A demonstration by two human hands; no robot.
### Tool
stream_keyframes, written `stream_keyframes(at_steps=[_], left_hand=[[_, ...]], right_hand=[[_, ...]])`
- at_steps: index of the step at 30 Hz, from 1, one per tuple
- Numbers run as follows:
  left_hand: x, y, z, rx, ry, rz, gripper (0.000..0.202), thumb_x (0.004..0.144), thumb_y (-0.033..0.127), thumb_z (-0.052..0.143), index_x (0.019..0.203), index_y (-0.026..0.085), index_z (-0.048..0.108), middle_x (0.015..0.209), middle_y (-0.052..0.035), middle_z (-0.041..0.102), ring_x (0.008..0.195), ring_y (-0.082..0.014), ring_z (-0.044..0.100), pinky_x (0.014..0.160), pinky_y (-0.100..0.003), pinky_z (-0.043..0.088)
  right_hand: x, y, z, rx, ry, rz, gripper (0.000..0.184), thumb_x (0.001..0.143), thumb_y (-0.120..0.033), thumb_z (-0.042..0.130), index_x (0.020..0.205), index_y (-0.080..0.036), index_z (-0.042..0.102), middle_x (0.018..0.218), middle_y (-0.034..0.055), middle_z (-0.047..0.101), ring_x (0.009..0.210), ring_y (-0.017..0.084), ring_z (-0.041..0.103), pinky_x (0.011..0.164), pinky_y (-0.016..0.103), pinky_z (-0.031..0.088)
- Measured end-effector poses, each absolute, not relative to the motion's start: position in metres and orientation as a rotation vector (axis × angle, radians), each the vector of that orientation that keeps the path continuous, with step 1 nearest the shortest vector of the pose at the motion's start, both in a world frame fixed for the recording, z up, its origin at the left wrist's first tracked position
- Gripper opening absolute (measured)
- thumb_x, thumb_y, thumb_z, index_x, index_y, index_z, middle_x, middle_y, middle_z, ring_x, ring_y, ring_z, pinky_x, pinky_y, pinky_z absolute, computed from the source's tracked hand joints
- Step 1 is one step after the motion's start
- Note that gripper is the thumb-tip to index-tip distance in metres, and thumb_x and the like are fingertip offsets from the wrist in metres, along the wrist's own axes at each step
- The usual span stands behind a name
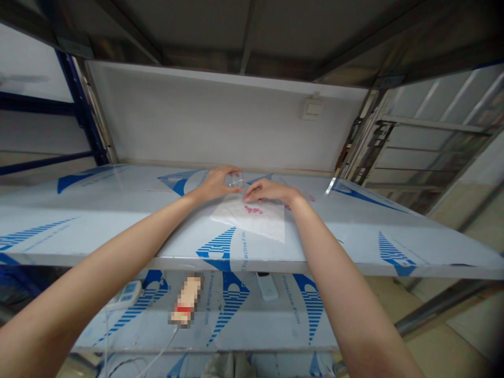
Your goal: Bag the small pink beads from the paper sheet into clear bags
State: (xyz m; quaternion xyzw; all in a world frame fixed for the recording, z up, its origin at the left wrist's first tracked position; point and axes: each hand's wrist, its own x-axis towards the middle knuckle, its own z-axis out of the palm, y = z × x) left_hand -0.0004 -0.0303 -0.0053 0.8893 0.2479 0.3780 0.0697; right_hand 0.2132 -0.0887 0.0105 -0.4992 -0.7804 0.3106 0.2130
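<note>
My left hand [216, 181] is closed round a small clear container [235, 180], thumb below and fingers above, just over the shelf. Faint reddish bits show inside it. To the right, my right hand [264, 189] reaches in beside the container with its fingertips pinched together. Anything between those fingertips is too small to tell. Beneath the right hand lies a thin white sheet [268, 227], with several small pink pieces [254, 210] clustered on it. More pink pieces [312, 198] rest on the shelf by my right wrist, partly hidden.
The steel shelf [157, 231] wears blue-printed protective film, and another shelf hangs low overhead. On the lower level are a power strip [128, 294], a blurred-out device with a cable, and a pale oblong object [268, 286]. A wall switch [313, 108] is behind.
</note>
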Motion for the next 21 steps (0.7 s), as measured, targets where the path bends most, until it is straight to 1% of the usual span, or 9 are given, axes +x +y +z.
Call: stream_keyframes(at_steps=[3,7,11,15,17,21], left_hand=[[0.001,-0.032,-0.004,2.694,0.739,1.074,0.052,0.072,0.042,0.075,0.115,0.015,0.064,0.118,-0.0127,0.067,0.109,-0.0262,0.061,0.098,-0.039,0.043],[0.002,-0.032,-0.005,2.676,0.735,1.021,0.052,0.07,0.043,0.075,0.113,0.016,0.065,0.116,-0.0109,0.068,0.106,-0.0246,0.062,0.095,-0.036,0.045],[0.001,-0.034,-0.006,2.634,0.721,0.984,0.053,0.069,0.043,0.075,0.114,0.016,0.066,0.114,-0.0103,0.069,0.105,-0.0233,0.063,0.095,-0.034,0.045],[0.001,-0.041,-0.002,2.557,0.73,0.93,0.05,0.07,0.047,0.073,0.108,0.016,0.068,0.112,-0.0098,0.07,0.104,-0.0235,0.063,0.094,-0.035,0.045],[0.002,-0.044,-0.001,2.497,0.704,0.9,0.049,0.071,0.049,0.072,0.107,0.016,0.068,0.109,-0.0094,0.071,0.101,-0.0231,0.064,0.093,-0.035,0.045],[0.004,-0.045,0.0,2.391,0.648,0.862,0.052,0.071,0.052,0.071,0.109,0.017,0.068,0.109,-0.0088,0.071,0.102,-0.0235,0.064,0.094,-0.036,0.045]], right_hand=[[0.212,-0.088,0.009,-1.386,-2.282,0.887,0.017,0.068,-0.03,0.075,0.081,-0.019,0.076,0.084,0.0042,0.072,0.074,0.015,0.059,0.075,0.03,0.045],[0.21,-0.084,0.006,-1.403,-2.297,0.906,0.016,0.067,-0.029,0.075,0.079,-0.019,0.077,0.085,0.0046,0.073,0.076,0.016,0.06,0.078,0.03,0.045],[0.208,-0.088,0.01,-1.412,-2.248,0.84,0.016,0.067,-0.031,0.076,0.076,-0.018,0.075,0.079,0.0035,0.071,0.073,0.015,0.057,0.073,0.029,0.043],[0.21,-0.096,0.019,-1.312,-1.993,0.666,0.028,0.072,-0.041,0.072,0.087,-0.017,0.075,0.079,0.0038,0.067,0.07,0.014,0.052,0.064,0.028,0.039],[0.21,-0.098,0.021,-1.259,-1.894,0.595,0.03,0.073,-0.043,0.07,0.088,-0.016,0.074,0.081,0.0046,0.067,0.071,0.014,0.052,0.065,0.028,0.039],[0.206,-0.097,0.02,-1.235,-1.923,0.57,0.027,0.071,-0.039,0.071,0.084,-0.015,0.075,0.083,0.0061,0.069,0.076,0.016,0.055,0.068,0.028,0.041]])
